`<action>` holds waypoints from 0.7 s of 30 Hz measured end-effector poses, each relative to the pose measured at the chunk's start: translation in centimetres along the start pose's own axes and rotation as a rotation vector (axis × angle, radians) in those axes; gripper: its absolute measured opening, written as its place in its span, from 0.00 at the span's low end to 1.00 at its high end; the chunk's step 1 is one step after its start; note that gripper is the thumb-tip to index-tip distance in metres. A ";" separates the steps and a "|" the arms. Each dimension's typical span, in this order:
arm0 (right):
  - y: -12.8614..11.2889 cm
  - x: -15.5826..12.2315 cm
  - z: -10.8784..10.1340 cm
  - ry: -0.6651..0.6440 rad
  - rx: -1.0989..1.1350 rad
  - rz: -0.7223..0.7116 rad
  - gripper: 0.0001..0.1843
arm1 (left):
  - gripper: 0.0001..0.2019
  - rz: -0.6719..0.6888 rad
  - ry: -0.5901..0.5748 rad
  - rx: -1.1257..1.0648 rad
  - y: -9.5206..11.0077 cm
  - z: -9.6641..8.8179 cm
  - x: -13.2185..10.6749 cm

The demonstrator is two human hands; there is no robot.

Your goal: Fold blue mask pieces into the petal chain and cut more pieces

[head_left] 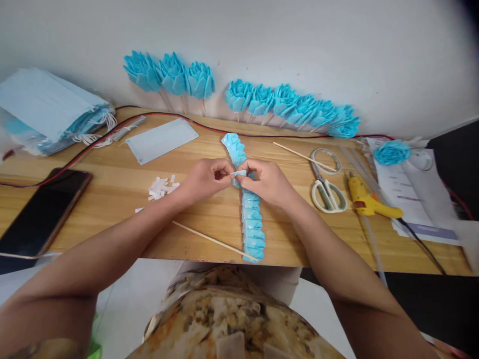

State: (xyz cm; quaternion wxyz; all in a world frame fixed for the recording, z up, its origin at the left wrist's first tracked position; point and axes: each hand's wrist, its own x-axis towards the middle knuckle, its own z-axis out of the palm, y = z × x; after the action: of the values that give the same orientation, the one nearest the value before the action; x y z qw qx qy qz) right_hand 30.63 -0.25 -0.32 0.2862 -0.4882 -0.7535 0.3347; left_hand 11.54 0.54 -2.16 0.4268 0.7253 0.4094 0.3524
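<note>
My left hand [213, 175] and my right hand [267, 180] meet at the middle of the table, fingertips pinched. Between them they grip a small pale strip [238, 173]; whether it is paper, tape or fabric I cannot tell. Beneath the hands runs a row of pleated light-blue pieces [253, 217], partly hidden by my fingers. Its lower end reaches the table's front edge. One thin wooden stick [213, 240] lies slanted, its right tip over that end. Left of my left hand is a small heap of white paper scraps [160, 188].
Blue flowers on sticks [284, 102] lean along the wall. At left are stacked face masks [52, 107], a flat mask sheet [161, 140] and a phone [45, 209]. Scissors [328, 194], a tape roll [333, 159], another stick [299, 153] and a yellow glue gun [368, 199] lie right.
</note>
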 end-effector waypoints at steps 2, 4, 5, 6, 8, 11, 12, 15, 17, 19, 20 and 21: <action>0.0 0.0 -0.1 -0.005 0.004 0.007 0.07 | 0.09 0.000 -0.011 0.002 0.0 -0.1 0.0; -0.1 0.0 -0.2 -0.011 0.005 0.019 0.07 | 0.09 0.002 -0.018 0.003 0.0 -0.1 0.0; -0.1 -0.1 -0.3 -0.013 0.005 0.024 0.07 | 0.09 0.005 -0.021 0.001 0.0 -0.1 0.0; -0.1 -0.1 -0.3 -0.013 0.006 0.028 0.07 | 0.10 0.009 -0.023 -0.005 -0.1 -0.1 0.0; 0.1 -0.1 -0.5 -0.021 0.018 0.034 0.08 | 0.10 0.007 -0.028 -0.017 -0.2 -0.1 0.1; 0.6 0.1 -0.7 -0.063 0.100 0.031 0.10 | 0.13 -0.015 0.000 -0.038 -0.3 -0.2 0.2; 0.9 0.1 -0.8 -0.070 0.151 0.027 0.12 | 0.13 -0.027 0.019 -0.050 -0.4 -0.3 0.3; 1.6 0.3 -0.8 -0.026 0.313 0.041 0.18 | 0.15 -0.078 0.089 -0.102 -0.5 -0.6 0.6; 1.8 0.4 -0.6 0.020 0.382 0.079 0.19 | 0.15 -0.111 0.130 -0.142 -0.5 -0.8 0.7; 1.7 0.4 -0.2 0.030 0.430 0.113 0.17 | 0.14 -0.128 0.163 -0.187 -0.4 -0.8 0.8; 1.5 0.4 0.0 0.025 0.447 0.123 0.16 | 0.14 -0.130 0.175 -0.212 -0.4 -0.8 0.8; 1.3 0.4 0.2 0.016 0.455 0.132 0.14 | 0.13 -0.129 0.185 -0.235 -0.3 -0.7 0.7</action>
State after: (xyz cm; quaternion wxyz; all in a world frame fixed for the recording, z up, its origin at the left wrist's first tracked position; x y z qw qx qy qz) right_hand 31.09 0.46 -1.44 0.3722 -0.4619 -0.6229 0.5100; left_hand 11.12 1.54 -2.08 0.4910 0.6070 0.4485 0.4352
